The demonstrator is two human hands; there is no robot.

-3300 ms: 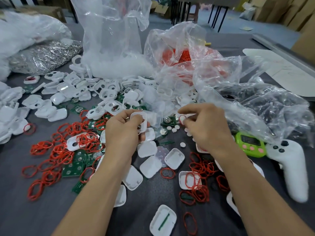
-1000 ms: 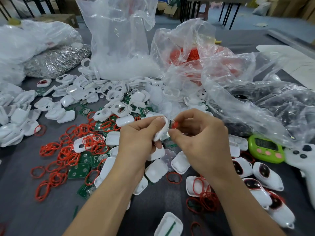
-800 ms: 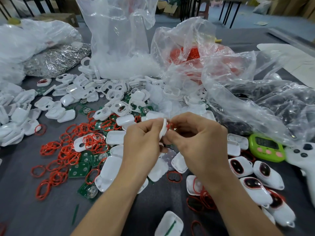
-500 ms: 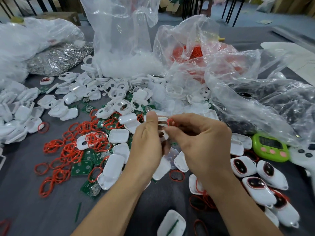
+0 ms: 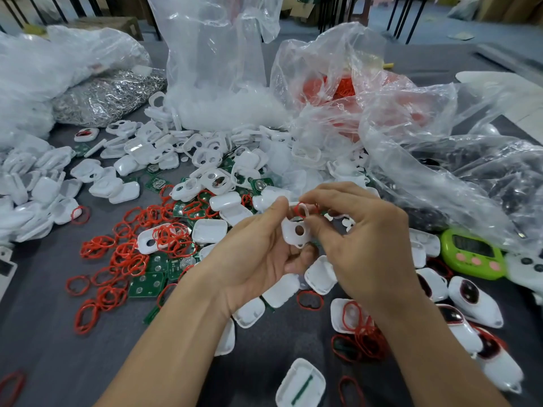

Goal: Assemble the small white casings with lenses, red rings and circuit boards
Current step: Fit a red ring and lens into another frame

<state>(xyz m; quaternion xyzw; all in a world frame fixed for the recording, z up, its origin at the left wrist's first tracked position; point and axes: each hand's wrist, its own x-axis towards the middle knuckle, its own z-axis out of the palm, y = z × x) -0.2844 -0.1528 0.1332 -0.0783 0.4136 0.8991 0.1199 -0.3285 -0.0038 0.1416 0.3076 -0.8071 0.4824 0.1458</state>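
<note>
Plastic bags point(image 5: 217, 69), five countable, bank the grey table point(image 5: 44, 348) from nine to two o'clock. Loose casings point(image 5: 208, 230), loose rings point(image 5: 173, 239) and green boards point(image 5: 147, 284), beyond counting, litter the middle. Four finished units point(image 5: 473, 298) lie at four o'clock, near one green timer point(image 5: 470, 254). At centre the left hand point(image 5: 258, 259) grips one white casing point(image 5: 296, 230), edge-on half a second ago and now facing up, round hole showing. The right hand point(image 5: 361, 239) pinches one red ring point(image 5: 301, 209) at the casing's twelve o'clock edge. Ring-seating appears under way, with lens and board likely still to come.
</note>
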